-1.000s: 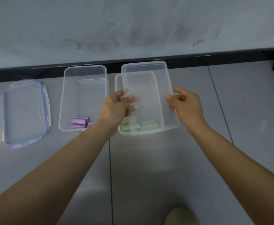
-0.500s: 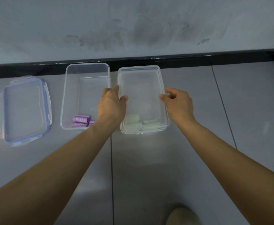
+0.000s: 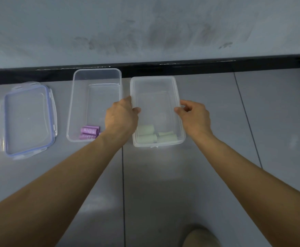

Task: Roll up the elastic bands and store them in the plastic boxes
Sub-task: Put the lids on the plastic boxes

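Floor (image 3: pixel 163 177): left hand (image 3: pixel 121 120), right hand (image 3: pixel 195 118) at lid (image 3: pixel 154 94) edges

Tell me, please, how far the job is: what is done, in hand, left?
Done: purple rolled bands lie in the open box, green rolled bands in the right box. In hand: the left hand and right hand grip the long edges of the clear lid sitting on the right box. Left, probably: seating that lid, then closing the open box with the blue-rimmed lid beside it.

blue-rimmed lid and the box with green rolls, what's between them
In the head view, the open plastic box holding purple rolled bands lies between them.
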`<state>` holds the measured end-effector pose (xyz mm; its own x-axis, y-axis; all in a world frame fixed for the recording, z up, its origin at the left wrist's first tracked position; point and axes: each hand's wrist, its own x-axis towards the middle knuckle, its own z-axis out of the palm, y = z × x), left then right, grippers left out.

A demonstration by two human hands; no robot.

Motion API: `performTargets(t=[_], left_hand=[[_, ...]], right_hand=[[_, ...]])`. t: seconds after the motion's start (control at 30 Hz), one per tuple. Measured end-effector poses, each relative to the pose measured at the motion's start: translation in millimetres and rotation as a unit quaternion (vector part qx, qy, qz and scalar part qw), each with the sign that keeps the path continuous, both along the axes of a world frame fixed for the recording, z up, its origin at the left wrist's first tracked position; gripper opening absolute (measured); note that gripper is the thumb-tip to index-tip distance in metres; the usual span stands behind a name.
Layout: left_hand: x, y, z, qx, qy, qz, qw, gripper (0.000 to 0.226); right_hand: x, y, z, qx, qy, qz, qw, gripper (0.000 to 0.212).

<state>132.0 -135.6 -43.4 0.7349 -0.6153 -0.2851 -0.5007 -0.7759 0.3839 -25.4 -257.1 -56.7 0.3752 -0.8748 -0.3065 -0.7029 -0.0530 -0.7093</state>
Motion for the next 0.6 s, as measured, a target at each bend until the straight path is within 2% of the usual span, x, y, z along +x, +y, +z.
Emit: performTargets(t=[0.2, 0.33, 0.6], left_hand=[[3.0, -1.8, -1.4, 0.013, -0.012, -0.019, 1.0, 0.028], [2.1, -2.4, 0.2, -0.001, 0.038, 0.008, 0.999, 0.032], [-2.8, -2.7, -2.2, 0.023, -0.003, -0.04, 0.999, 0.064]], right_hand=[[-0.2, -1.3, -0.8, 0.011, 0.001, 0.005, 1.0, 0.039], [-0.3, -1.8, -2.2, 0.018, -0.002, 0.007, 1.0, 0.038], [-2.7, -6.3, -7.8, 0.048, -0.023, 0.002, 0.999, 0.031]])
